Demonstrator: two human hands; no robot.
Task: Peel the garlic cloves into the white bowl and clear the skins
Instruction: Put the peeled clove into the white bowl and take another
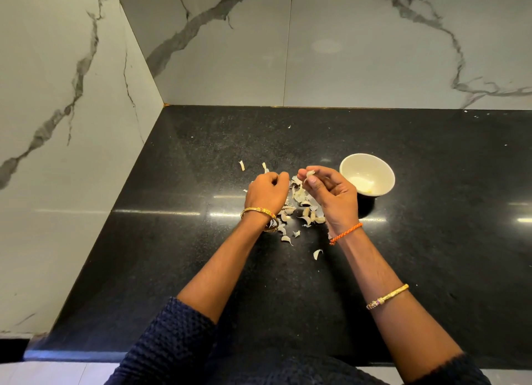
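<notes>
Garlic, one small pale clove (pixel 310 174), sits pinched between the thumb and fingertips of the right hand (pixel 331 193), raised a little above the black speckled stone counter (pixel 172 240). The remaining fingers of that hand curl loosely toward the palm. Just left of it, apart from the clove, the left hand (pixel 267 193) is closed into a loose fist with knuckles up; whether it holds a scrap of skin cannot be told. Beneath and between both hands lies a scattered heap of papery white garlic skins and cloves (pixel 299 209), with stray pieces nearer the person and two more beyond the left hand. Right of the right hand, close by, stands the round white bowl (pixel 383 168), a few pale peeled pieces in its bottom. Gold bangles and an orange thread circle the wrists; grey-veined white marble walls (pixel 345 53) meet behind the counter.
</notes>
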